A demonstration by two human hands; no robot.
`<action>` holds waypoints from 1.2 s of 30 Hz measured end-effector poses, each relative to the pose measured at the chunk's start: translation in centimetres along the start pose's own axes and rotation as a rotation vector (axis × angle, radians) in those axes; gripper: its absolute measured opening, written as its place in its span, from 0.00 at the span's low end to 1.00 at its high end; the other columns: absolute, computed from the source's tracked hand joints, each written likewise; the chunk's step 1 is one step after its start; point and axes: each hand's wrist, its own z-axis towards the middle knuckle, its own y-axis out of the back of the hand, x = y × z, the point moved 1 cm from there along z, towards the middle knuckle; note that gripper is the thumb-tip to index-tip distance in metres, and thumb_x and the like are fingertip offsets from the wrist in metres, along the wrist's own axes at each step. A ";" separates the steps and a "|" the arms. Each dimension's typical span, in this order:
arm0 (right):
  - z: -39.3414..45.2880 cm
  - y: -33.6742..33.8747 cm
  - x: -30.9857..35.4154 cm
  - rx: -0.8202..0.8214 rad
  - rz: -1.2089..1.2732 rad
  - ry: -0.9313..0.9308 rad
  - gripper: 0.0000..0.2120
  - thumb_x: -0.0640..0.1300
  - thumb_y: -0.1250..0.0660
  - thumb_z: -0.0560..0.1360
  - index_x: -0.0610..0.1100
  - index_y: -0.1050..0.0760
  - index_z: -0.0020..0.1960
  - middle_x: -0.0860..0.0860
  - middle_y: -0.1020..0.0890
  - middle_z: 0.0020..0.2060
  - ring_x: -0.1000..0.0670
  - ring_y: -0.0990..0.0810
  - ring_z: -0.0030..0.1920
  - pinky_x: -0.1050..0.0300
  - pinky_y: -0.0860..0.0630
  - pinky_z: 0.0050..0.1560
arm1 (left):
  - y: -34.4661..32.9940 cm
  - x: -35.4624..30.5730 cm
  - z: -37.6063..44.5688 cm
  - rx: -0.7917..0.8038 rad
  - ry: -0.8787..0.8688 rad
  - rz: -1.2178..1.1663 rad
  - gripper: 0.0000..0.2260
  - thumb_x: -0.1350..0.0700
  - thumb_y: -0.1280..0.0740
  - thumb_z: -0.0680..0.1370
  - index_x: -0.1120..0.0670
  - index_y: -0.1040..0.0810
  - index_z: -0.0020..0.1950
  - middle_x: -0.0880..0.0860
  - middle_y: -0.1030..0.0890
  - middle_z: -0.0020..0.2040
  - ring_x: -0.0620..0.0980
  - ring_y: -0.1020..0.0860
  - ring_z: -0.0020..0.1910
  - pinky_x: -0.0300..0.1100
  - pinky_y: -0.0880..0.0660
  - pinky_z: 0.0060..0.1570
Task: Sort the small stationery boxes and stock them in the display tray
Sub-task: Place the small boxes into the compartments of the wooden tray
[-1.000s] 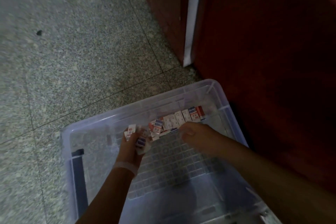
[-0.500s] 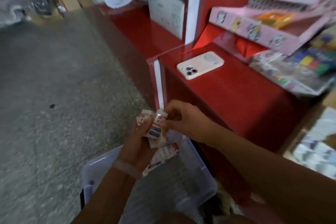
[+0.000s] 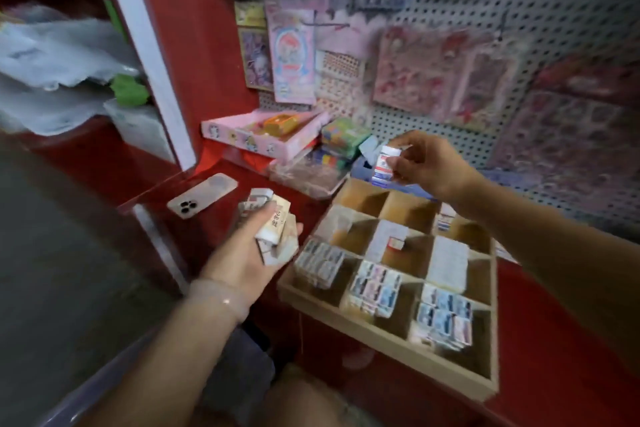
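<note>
Several small white cardboard boxes (image 3: 273,236) sit loosely bunched in the left hand (image 3: 252,253), beside the left edge of the compartmented wooden display tray (image 3: 381,333); one could slip out. The right hand (image 3: 426,163) pinches one small white box with red and blue print (image 3: 383,166) above the tray's far-edge compartments; blur hides its label, risking a wrong slot.

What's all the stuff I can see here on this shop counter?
Wooden compartment display tray: one, tan, on the red counter.
Stacked small boxes: three front groups, blue-white, in the tray.
White smartphone: one, face down, counter's left end.
Pink cardboard tray: one, behind the phone.
Sticker packs: several, pink, on the pegboard.
Left hand: holds a bundle of small boxes.
Right hand: pinches one white-red-blue box over the tray's far end.
</note>
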 end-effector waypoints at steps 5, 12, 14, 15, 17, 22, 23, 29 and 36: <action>-2.5 10.1 -5.1 -0.346 -0.325 -0.116 0.09 0.40 0.32 0.75 0.41 0.24 0.55 0.45 0.20 0.40 0.51 0.22 0.38 0.57 0.24 0.41 | -7.8 2.6 0.8 0.059 0.075 0.012 0.05 0.57 0.38 0.79 0.51 0.23 0.45 0.53 0.22 0.39 0.49 0.24 0.40 0.35 0.23 0.29; -3.2 10.3 -12.2 -0.197 -0.496 -0.241 0.07 0.41 0.34 0.76 0.40 0.23 0.52 0.45 0.19 0.43 0.46 0.21 0.43 0.58 0.26 0.41 | -10.6 5.8 3.3 0.109 0.196 0.067 0.16 0.48 0.40 0.79 0.58 0.24 0.59 0.55 0.22 0.42 0.50 0.24 0.42 0.38 0.22 0.33; -2.7 8.4 -13.4 -0.120 -0.561 -0.236 0.07 0.42 0.35 0.77 0.41 0.23 0.52 0.46 0.19 0.46 0.47 0.22 0.45 0.57 0.26 0.42 | -10.5 6.7 4.0 0.125 0.223 0.037 0.21 0.47 0.39 0.78 0.56 0.28 0.68 0.56 0.22 0.44 0.50 0.24 0.41 0.39 0.20 0.32; -2.3 7.5 -14.0 -0.104 -0.585 -0.229 0.06 0.42 0.36 0.77 0.41 0.23 0.52 0.46 0.19 0.46 0.46 0.22 0.46 0.55 0.26 0.44 | -10.4 7.0 4.5 0.125 0.226 0.036 0.23 0.47 0.39 0.78 0.57 0.29 0.69 0.56 0.22 0.44 0.50 0.24 0.41 0.40 0.20 0.31; -1.7 6.1 -14.7 -0.106 -0.622 -0.219 0.06 0.42 0.37 0.77 0.41 0.23 0.50 0.45 0.19 0.45 0.46 0.23 0.44 0.55 0.27 0.42 | -10.0 7.4 5.3 0.116 0.218 0.046 0.24 0.46 0.39 0.78 0.57 0.30 0.70 0.57 0.22 0.44 0.50 0.24 0.41 0.39 0.21 0.33; -0.3 4.4 -16.0 -0.117 -0.668 -0.256 0.07 0.43 0.41 0.79 0.40 0.28 0.46 0.43 0.21 0.44 0.46 0.26 0.41 0.55 0.31 0.39 | -9.5 7.7 7.3 0.095 0.226 0.067 0.20 0.47 0.40 0.78 0.55 0.27 0.67 0.56 0.22 0.44 0.50 0.23 0.42 0.37 0.22 0.35; 0.0 4.1 -16.3 -0.110 -0.679 -0.266 0.06 0.42 0.41 0.79 0.41 0.30 0.46 0.43 0.22 0.45 0.45 0.25 0.42 0.54 0.30 0.40 | -9.5 7.8 7.6 0.092 0.235 0.065 0.18 0.47 0.39 0.78 0.54 0.25 0.65 0.56 0.22 0.44 0.49 0.23 0.41 0.37 0.22 0.34; 0.5 3.0 -17.2 -0.078 -0.689 -0.337 0.06 0.39 0.43 0.79 0.41 0.34 0.56 0.43 0.25 0.51 0.44 0.25 0.48 0.52 0.29 0.43 | -9.7 8.9 8.6 0.070 0.276 0.069 0.21 0.48 0.32 0.70 0.51 0.25 0.62 0.56 0.21 0.44 0.51 0.17 0.32 0.40 0.23 0.27; 0.1 4.0 -14.4 -0.083 -0.670 -0.190 0.10 0.46 0.37 0.77 0.41 0.27 0.55 0.45 0.28 0.55 0.43 0.23 0.48 0.52 0.25 0.44 | -10.3 10.0 8.8 0.068 0.311 0.085 0.13 0.45 0.39 0.77 0.52 0.21 0.46 0.56 0.20 0.42 0.52 0.22 0.42 0.45 0.23 0.36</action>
